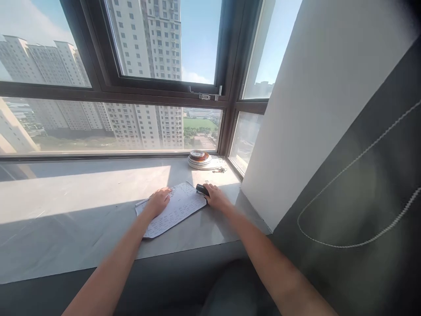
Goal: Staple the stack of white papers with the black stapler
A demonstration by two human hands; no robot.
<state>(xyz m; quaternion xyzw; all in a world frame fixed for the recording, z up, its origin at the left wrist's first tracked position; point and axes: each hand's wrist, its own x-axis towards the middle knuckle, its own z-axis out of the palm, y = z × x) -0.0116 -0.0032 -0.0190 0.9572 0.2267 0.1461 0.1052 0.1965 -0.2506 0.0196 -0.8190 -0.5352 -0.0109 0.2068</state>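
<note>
Sheets of white paper (pixel 180 210) covered in lines of print lie at a slant on the windowsill. Flat on their left part rests my left hand (pixel 159 201), fingers stretched out over the page. My right hand (pixel 215 195) is wrapped round a black stapler (pixel 201 189), whose front end reaches over the right edge of the sheets. Whether its jaws are pressed together on the paper cannot be made out. The left edge of the paper curls up slightly.
A stack of plates or discs (pixel 199 160) stands in the sill's far corner, with a small dark item (pixel 219 170) beside it. Window frames (pixel 164 93) border the pale sill (pixel 82 197). A white wall (pixel 289 114) rises on the right, near a hanging beaded cord (pixel 348 246).
</note>
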